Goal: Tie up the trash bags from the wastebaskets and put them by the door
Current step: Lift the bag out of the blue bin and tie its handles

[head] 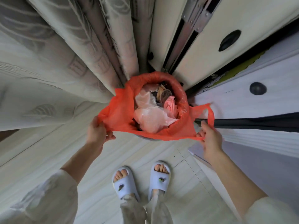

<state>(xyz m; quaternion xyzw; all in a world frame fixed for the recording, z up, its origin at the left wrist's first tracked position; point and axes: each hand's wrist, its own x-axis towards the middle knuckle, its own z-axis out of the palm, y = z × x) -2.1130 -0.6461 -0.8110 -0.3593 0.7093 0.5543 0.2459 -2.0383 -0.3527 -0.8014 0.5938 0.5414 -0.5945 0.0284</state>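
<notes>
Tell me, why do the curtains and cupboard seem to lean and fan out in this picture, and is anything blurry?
Head view: the wide-angle lens bends straight lines, so the curtains and cupboard doors splay outward from the orange trash bag. Head view: light is soft and even, without hard shadows or glare. Head view: edges look slightly smeared, especially the sleeves at the bottom corners; both hands and the bag's contents stay fairly clear.

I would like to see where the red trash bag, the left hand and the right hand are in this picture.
red trash bag (123,117): head view, on its left wall, near the rim.
left hand (97,131): head view, on the back of the hand.
right hand (210,138): head view, on the back of the hand.
</notes>
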